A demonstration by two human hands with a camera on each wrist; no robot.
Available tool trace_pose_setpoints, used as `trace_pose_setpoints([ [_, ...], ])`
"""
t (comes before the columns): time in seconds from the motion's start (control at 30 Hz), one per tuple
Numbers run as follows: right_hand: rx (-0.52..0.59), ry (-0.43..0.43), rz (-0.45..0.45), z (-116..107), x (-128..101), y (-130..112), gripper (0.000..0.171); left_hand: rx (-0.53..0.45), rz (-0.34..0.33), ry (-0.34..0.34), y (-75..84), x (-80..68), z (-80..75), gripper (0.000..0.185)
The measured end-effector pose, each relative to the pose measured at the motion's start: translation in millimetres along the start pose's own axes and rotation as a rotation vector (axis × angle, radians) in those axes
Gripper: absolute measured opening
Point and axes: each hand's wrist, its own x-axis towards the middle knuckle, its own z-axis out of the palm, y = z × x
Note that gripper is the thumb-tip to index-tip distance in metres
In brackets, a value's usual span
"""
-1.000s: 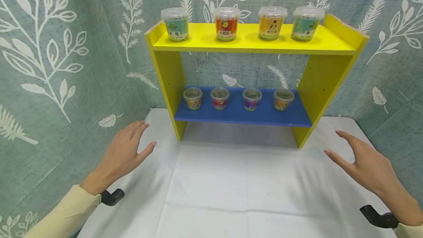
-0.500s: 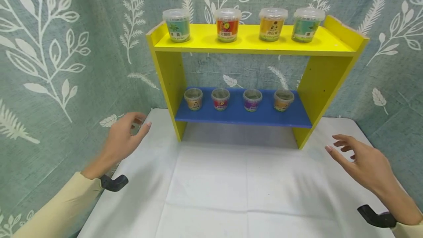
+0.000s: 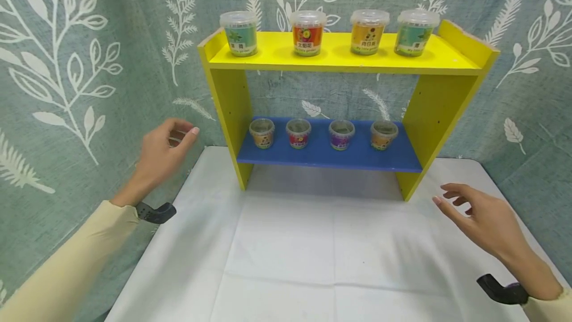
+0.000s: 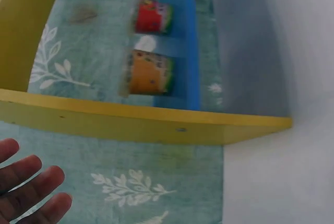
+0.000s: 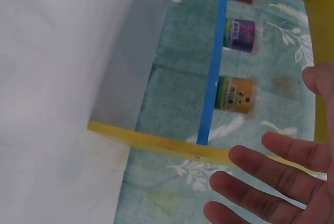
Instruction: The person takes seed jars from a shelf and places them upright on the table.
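My left hand [image 3: 163, 150] hovers left of the yellow and blue shelf [image 3: 339, 66], fingers loosely bent and holding nothing. Lower, to the right of the shelf, my right hand [image 3: 484, 220] is held over the table with its fingers apart from everything. Along the top board stand a green-labelled cup [image 3: 240, 35], a red-labelled cup [image 3: 307, 35], a yellow-labelled cup [image 3: 368, 33] and another green-labelled cup [image 3: 415, 34], all with clear lids. Smaller cups line the blue board: an orange one [image 3: 262, 134], a red one [image 3: 298, 134], a purple one [image 3: 341, 135] and another orange one [image 3: 382, 136].
A white cloth covers the table [image 3: 286, 247] beneath and in front of the shelf. Behind and at both sides hangs a green leaf-patterned curtain [image 3: 134, 63]. The shelf's yellow side panels [image 3: 447, 113] rise between my hands and the lower cups.
My left hand has risen, its fingers bending more. The right hand has shifted slightly left, with its fingers a little more curled. Cups and shelf stay in place.
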Motion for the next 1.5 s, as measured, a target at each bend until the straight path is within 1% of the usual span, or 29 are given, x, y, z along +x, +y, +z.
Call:
trace_pose_setpoints([
  [0.13, 0.01, -0.011, -0.005, 0.7, 1.9, -0.5, 0.046, -0.008, 0.002, 0.02, 8.9, 14.5, -3.9, 0.043],
  [0.37, 0.03, -0.025, -0.027, 3.2, 2.9, -3.0, 0.043, -0.009, 0.024, 0.043, 27.4, 40.3, -14.1, 0.047],
  [0.5, 0.051, -0.033, -0.039, 7.4, 3.5, -5.6, 0.042, -0.016, 0.0, 0.048, 35.9, 55.7, -19.7, 0.051],
  [0.63, 0.061, -0.04, -0.037, 11.7, 2.4, -8.2, 0.042, -0.018, -0.058, 0.027, 40.2, 67.5, -21.0, 0.059],
  [0.7, 0.058, -0.032, -0.036, 13.1, 1.9, -9.2, 0.041, -0.026, -0.089, 0.014, 41.0, 72.3, -20.3, 0.063],
  [0.83, 0.075, -0.038, -0.038, 14.5, 3.4, -10.1, 0.04, -0.038, -0.124, 0.011, 42.7, 81.5, -19.1, 0.069],
  [0.93, 0.08, -0.056, -0.033, 15.0, 4.9, -10.4, 0.041, -0.05, -0.129, 0.014, 45.7, 88.7, -18.4, 0.072],
  [1.1, 0.071, -0.05, -0.03, 15.3, 6.8, -12.3, 0.042, -0.105, -0.131, 0.021, 52.8, 98.0, -16.9, 0.074],
  [1.27, 0.08, -0.044, -0.047, 16.1, 9.3, -15.3, 0.04, -0.142, -0.131, 0.027, 58.2, 103.7, -15.0, 0.073],
  [1.5, 0.085, -0.069, -0.031, 18.4, 8.2, -16.1, 0.043, -0.17, -0.123, 0.036, 61.9, 110.2, -12.4, 0.07],
])
